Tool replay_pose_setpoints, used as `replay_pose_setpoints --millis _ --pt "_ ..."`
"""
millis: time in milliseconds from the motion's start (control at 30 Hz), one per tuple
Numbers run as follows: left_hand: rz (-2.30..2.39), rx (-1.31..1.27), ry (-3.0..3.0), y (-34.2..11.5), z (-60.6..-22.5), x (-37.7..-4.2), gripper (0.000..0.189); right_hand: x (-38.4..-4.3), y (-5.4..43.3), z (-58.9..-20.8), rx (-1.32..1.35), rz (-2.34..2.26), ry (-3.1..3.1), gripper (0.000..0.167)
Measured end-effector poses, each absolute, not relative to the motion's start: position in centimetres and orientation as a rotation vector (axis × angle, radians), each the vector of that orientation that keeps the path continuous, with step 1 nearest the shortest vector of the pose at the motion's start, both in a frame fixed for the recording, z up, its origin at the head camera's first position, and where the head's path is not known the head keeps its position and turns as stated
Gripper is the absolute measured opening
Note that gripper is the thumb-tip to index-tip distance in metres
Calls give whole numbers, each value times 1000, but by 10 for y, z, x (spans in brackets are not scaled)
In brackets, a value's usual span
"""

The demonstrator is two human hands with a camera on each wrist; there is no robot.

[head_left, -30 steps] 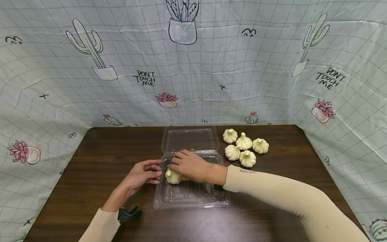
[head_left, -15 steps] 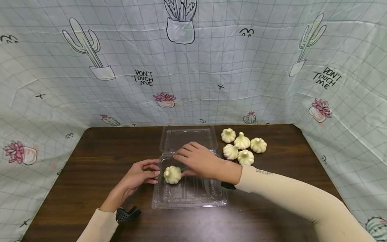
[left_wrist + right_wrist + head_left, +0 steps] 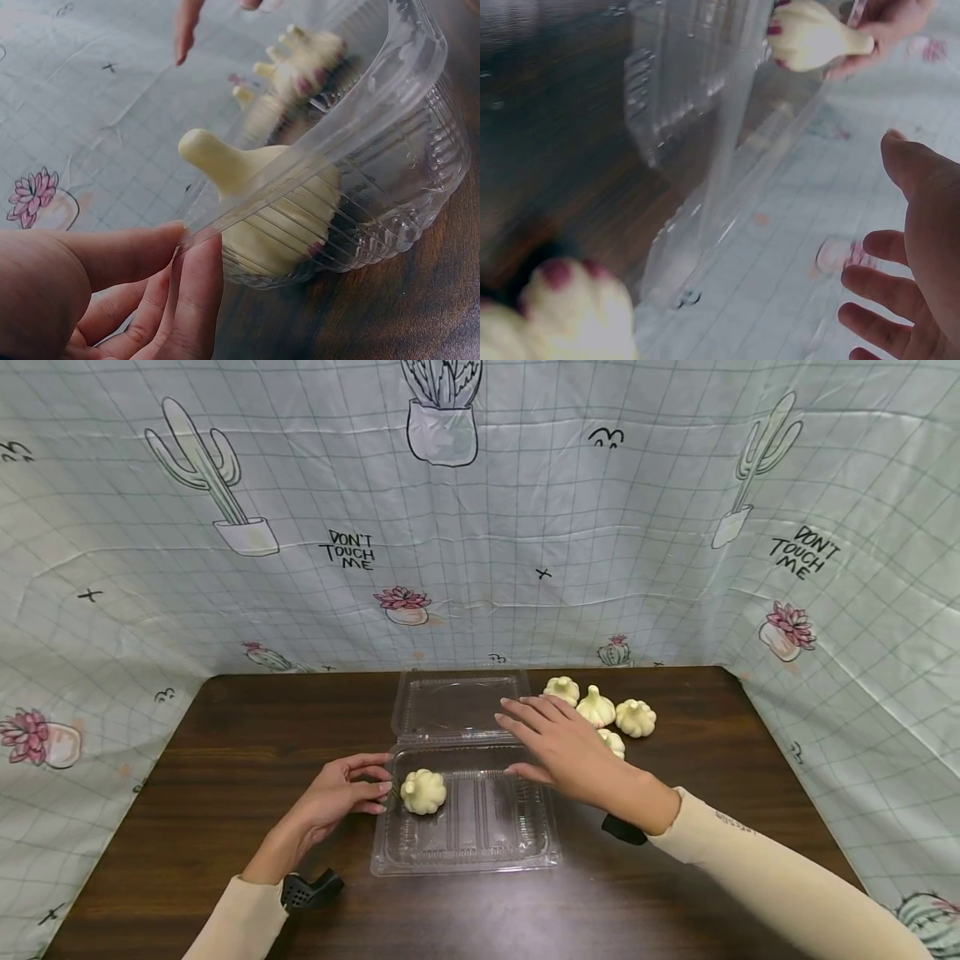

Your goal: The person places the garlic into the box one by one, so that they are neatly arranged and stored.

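Note:
A clear plastic clamshell container lies on the table with its lid folded back. One garlic bulb sits inside at the left end, stem up. My left hand is at the container's left side; in the left wrist view its thumb and index finger pinch the rim right beside the bulb. Above the container's right edge my right hand holds nothing, fingers extended and spread. It partly covers a group of several garlic bulbs at the back right.
The dark wooden table is enclosed at the back and sides by a hanging grid-patterned sheet. In the right wrist view, blurred garlic bulbs show at the lower left.
My right hand has let go of the garlic bulb inside the container and moved right, toward the group of bulbs. The left hand stays at the rim.

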State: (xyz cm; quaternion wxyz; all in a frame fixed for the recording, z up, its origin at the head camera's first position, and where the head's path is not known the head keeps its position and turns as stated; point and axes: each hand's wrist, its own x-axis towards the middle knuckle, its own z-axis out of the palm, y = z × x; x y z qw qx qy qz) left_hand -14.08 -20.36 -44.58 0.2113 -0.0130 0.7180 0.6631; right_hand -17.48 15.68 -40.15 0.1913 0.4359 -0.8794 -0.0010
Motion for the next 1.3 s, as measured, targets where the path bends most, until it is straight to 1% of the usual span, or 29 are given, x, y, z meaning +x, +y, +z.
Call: replay_pose_setpoints --millis 267,400,433,533,600,667,833,1000,1067,1200,1300 --pt "1850 -33 1987 -205 -445 -140 57 -168 194 -410 1112 155 -2484 69" --pt "1851 -30 1989 -206 -443 -140 57 -168 210 -413 1046 207 -2477 79" --pt "1852 -36 1989 -206 -443 -140 57 -169 214 -414 1025 215 -2478 78" --pt "1844 -31 1993 -206 -443 -140 57 -170 227 -413 959 230 -2493 67" --pt "1841 -32 1995 -205 -444 -140 57 -170 236 -413 916 238 -2501 65" --pt "1841 -32 1994 -205 -444 -140 57 -171 245 -413 875 255 -2505 68" --pt "1848 -33 1991 -205 -445 -140 56 -174 263 -415 779 291 -2515 88" --pt "1848 -37 1991 -204 -446 -140 56 -176 279 -420 715 297 -2528 90" --pt "1848 -42 1991 -204 -446 -140 56 -176 284 -423 695 294 -2538 87" --pt "1850 -47 1991 -204 -446 -139 56 -177 293 -428 651 278 -2571 69" --pt "1850 -48 1992 -204 -446 -139 56 -179 299 -432 622 256 -2590 69"
